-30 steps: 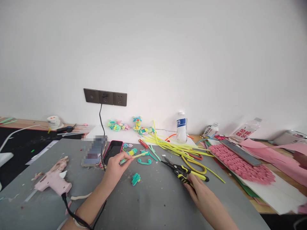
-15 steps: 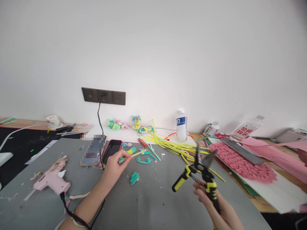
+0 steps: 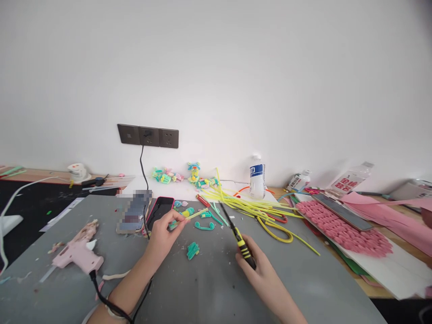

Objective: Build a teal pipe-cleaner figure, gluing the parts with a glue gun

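Between the thumb and fingers of my left hand [image 3: 168, 228] is a short pale-yellow pipe cleaner [image 3: 198, 213], its free end pointing right. My right hand [image 3: 254, 261] is wrapped round the black-and-yellow handle of a pair of pliers [image 3: 241, 240], seen edge-on, with the dark jaws tilted up and left. Below the left hand's fingers lies a small teal coiled bundle [image 3: 193, 250]. A teal piece with a curled end [image 3: 204, 226] rests between the hands. Beyond the pliers spreads a heap of long yellow pipe cleaners [image 3: 249, 204].
A pink glue gun [image 3: 79, 255] with a black cord lies at left. Two phones [image 3: 161, 209] are behind my left hand. Small pipe-cleaner figures [image 3: 194, 173] and a bottle [image 3: 257, 180] stand near the wall. At right is a pink knitted piece [image 3: 347, 227].
My right hand has brought the pliers left, toward my left hand, and turned them from a spread, broadside view to edge-on. My left hand keeps its pinch on the yellow pipe cleaner.
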### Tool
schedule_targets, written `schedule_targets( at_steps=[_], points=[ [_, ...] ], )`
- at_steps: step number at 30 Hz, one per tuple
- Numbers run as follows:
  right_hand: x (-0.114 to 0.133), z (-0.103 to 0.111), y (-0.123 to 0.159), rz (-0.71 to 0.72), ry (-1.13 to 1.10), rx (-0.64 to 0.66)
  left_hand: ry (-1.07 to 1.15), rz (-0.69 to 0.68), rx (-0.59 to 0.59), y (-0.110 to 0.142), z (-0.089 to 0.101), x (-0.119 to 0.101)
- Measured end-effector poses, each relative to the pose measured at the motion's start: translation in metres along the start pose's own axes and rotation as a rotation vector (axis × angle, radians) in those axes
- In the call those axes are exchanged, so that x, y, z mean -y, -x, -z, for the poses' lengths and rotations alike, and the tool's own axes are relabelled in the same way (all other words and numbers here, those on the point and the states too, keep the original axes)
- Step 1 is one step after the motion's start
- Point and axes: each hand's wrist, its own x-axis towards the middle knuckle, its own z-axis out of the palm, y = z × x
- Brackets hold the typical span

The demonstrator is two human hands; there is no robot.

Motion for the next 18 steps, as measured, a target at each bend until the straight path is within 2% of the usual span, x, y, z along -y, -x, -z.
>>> schedule_targets(
  at_steps=[3, 7, 11, 14, 18],
  points=[
    [0.004, 0.006, 0.001, -0.064, 0.015, -0.041, 0.088, 0.008, 0.013, 0.003, -0.001, 0.0],
    [0.01, 0.012, 0.022, -0.118, 0.007, 0.151, 0.137, 0.002, 0.035, 0.007, -0.002, 0.0],
    [0.006, 0.0, 0.038, -0.128, 0.007, 0.215, 0.172, -0.045, 0.071, 0.01, -0.003, 0.001],
    [0.004, -0.008, 0.037, -0.166, 0.032, 0.239, 0.185, -0.094, 0.098, 0.011, -0.003, 0.001],
    [0.011, -0.008, 0.032, -0.198, 0.067, 0.24, 0.203, -0.153, 0.158, 0.011, -0.002, -0.003]
  ],
)
